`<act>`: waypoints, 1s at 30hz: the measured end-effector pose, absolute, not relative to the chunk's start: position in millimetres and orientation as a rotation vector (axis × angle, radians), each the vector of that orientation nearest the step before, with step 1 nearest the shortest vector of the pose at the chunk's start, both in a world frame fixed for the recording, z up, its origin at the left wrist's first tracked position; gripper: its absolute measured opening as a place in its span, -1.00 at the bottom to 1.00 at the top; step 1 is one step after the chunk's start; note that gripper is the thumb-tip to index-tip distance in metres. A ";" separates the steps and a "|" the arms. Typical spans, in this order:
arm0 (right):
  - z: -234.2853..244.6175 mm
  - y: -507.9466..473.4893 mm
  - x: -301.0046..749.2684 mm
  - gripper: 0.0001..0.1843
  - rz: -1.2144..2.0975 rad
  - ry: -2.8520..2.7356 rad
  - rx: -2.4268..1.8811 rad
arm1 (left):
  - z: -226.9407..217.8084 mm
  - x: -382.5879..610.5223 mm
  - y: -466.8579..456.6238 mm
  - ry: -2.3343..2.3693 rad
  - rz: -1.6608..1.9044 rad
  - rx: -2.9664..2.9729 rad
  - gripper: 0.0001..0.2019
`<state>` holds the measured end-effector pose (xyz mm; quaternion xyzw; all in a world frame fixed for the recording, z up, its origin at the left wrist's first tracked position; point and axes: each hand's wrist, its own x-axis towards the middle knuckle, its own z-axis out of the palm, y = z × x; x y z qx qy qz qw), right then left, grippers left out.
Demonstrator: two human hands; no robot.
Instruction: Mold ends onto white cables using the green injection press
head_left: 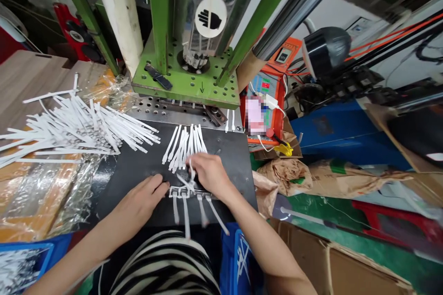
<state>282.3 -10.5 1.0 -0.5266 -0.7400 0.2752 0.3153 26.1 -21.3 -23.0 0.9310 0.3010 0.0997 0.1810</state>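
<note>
My left hand (pixel 140 198) rests on the black work plate (pixel 134 166), its fingertips closed against the left end of a small metal fixture bar (pixel 188 192). Several white strips (pixel 187 212) hang from the bar toward me. My right hand (pixel 207 173) is closed in a pinch on a white strip (pixel 189 173) right above the bar. A small bundle of white strips (pixel 183 145) lies fanned on the plate just beyond my hands.
A large pile of white strips (pixel 76 126) lies at the left on crinkled plastic film (pixel 41 193). A green press (pixel 187 78) stands behind the plate. Brown paper sacks (pixel 311 177), a cardboard box (pixel 339 258) and blue bins (pixel 238 253) sit right and near.
</note>
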 end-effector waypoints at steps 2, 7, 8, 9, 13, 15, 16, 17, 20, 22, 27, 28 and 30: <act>-2.8 2.2 267.6 -0.71 0.579 -1.687 -1.468 | -23.5 26.0 -21.8 0.873 0.307 2.637 -0.63; -17.4 -32.5 308.2 -0.77 0.374 -1.225 -1.740 | -25.5 18.9 -24.1 0.936 0.389 2.585 -0.71; -23.1 -50.2 328.4 -0.75 0.321 -1.099 -1.824 | -26.3 16.4 -24.6 0.953 0.405 2.570 -0.72; -29.3 -70.0 350.7 -0.70 0.267 -0.965 -1.911 | -27.5 13.9 -25.1 0.969 0.414 2.557 -0.72; -50.2 -149.3 433.7 -0.54 -0.073 -0.722 -2.414 | -34.1 5.6 -28.4 0.965 0.412 2.539 -0.69; -53.8 -175.0 454.0 -0.55 -0.093 -0.721 -2.581 | -35.8 3.1 -30.3 0.975 0.419 2.531 -0.68; -53.2 -181.9 456.0 -0.55 -0.087 -0.740 -2.623 | -35.5 2.4 -31.2 0.989 0.438 2.529 -0.68; -51.0 -184.5 452.2 -0.55 -0.104 -0.789 -2.632 | -34.4 2.1 -31.9 1.005 0.463 2.533 -0.68; -36.3 -170.2 410.0 -0.59 -0.121 -1.215 -2.433 | -26.3 5.7 -32.7 0.995 0.608 2.575 -0.65; -23.9 -149.9 364.8 -0.69 0.070 -1.563 -2.050 | -19.9 13.4 -31.9 0.874 0.754 2.554 -0.56; -6.9 -108.7 269.2 -0.56 0.507 -1.764 -1.288 | -11.1 39.9 -29.1 0.566 1.023 2.394 -0.63; -4.4 -104.7 262.2 -0.57 0.529 -1.740 -1.248 | -8.9 43.5 -28.7 0.571 1.049 2.375 -0.69; 2.3 -96.8 262.7 -0.67 0.592 -1.660 -1.249 | -1.7 48.9 -27.1 0.600 1.054 2.281 -0.78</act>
